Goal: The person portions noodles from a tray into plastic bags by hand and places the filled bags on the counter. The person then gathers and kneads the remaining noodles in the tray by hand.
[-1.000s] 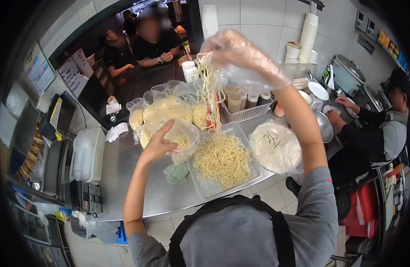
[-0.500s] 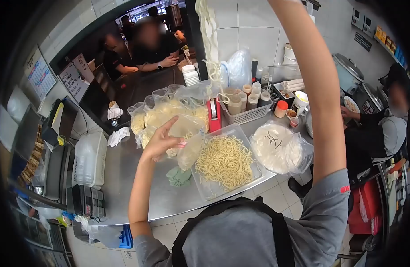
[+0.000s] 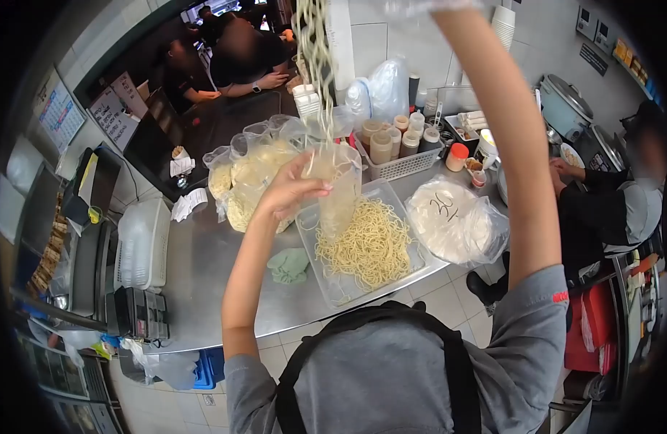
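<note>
My left hand (image 3: 293, 189) pinches the rim of a clear plastic bag (image 3: 338, 195) above the left side of a clear tray. Long noodle strands (image 3: 315, 61) hang from beyond the top edge of the picture down to the bag's mouth. Only the plastic-gloved edge of my right hand (image 3: 431, 7) shows at the top; its fingers are out of frame. A pile of yellow noodles (image 3: 366, 246) lies in the clear tray (image 3: 337, 295). Left of it sits a crumpled green cloth (image 3: 288, 265). Filled noodle bags (image 3: 246, 173) stand behind my left hand.
A tied bag of white contents (image 3: 449, 220) lies right of the tray. Behind are a bottle basket (image 3: 402, 168) and a red-lidded jar (image 3: 457, 156). A white basket (image 3: 159, 242) stands left. A co-worker (image 3: 630, 181) is at the right; people (image 3: 246, 65) are beyond the opening.
My right hand has risen, lifting the noodles out of the tray area and mostly leaving the picture. My left hand has brought the bag rightward, under the hanging strands.
</note>
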A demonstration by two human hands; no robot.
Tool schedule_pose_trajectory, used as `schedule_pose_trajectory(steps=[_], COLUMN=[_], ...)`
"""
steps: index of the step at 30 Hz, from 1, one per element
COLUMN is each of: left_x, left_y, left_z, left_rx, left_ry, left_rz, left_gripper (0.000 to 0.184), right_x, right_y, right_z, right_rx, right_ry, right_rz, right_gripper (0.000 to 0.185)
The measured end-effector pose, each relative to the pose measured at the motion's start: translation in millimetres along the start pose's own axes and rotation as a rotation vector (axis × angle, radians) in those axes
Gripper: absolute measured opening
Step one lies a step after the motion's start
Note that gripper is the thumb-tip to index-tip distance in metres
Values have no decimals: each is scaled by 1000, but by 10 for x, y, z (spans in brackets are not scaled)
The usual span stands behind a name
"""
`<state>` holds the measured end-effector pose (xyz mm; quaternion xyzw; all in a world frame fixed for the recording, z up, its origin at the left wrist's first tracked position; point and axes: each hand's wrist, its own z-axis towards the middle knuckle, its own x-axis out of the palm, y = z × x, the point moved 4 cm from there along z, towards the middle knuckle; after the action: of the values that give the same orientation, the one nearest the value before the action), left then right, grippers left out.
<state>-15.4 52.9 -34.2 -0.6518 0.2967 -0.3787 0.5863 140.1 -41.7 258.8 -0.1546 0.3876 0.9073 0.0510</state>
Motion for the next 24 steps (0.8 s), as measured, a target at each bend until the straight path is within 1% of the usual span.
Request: schedule_pose_trajectory(steps=[2, 3, 4, 5, 6, 9, 10, 12, 14, 15, 17, 18, 20, 22, 23, 24], left_x=[18, 14, 10, -4, -26, -57, -96, -284, -421, -439, -450, -560, -750, -936, -970, -973], left_y=[-112, -143, -139, -140, -145, -121, -93, -83, 40, 121, 296, 299, 300, 317, 346, 353], left_z=[2, 4, 8, 0, -14, -139, -202, -446, -641, -724, -896, -987, -1178, -1310, -1333, -1340], left_rx=[21, 34, 19, 6, -7, 107, 71, 160, 282, 224, 106, 63, 143, 228, 223, 218], left_ry=[-8, -17, -21, -28, -36, -72, -52, -192, -346, -337, -320, -392, -512, -603, -639, -675], left_rz=[-2, -3, -15, -24, -31, 72, 33, -56, -146, -84, 11, 48, -31, -94, -76, -61], left_gripper=[75, 75, 75, 75, 75, 81, 80, 79, 78, 78, 76, 75, 76, 79, 80, 80], right_x=[208, 228, 304, 442, 541, 580, 500, 319, 328, 392, 566, 626, 782, 935, 990, 995], right_y=[-330, -701, -936, -1109, -1298, -1084, -1095, -1209, -1399, -1523, -1795, -1932, -2242, -2431, -2483, -2485], right_z=[-215, -188, -247, -364, -435, -544, -525, -519, -605, -696, -820, -850, -954, -1049, -1096, -1116], right_rx=[192, 193, 199, 171, 287, 134, 111, 77, 199, 272, 462, 543, 401, 449, 478, 467], right_ry=[64, 185, 379, 473, 594, 417, 335, 178, 99, 54, 205, 271, 222, 190, 177, 109], right_rz=[-196, -658, -656, -874, -868, -825, -727, -526, -394, -322, -326, -336, -457, -281, -193, -213], right_gripper=[23, 21, 23, 29, 34, 37, 36, 35, 30, 28, 25, 25, 22, 22, 22, 23])
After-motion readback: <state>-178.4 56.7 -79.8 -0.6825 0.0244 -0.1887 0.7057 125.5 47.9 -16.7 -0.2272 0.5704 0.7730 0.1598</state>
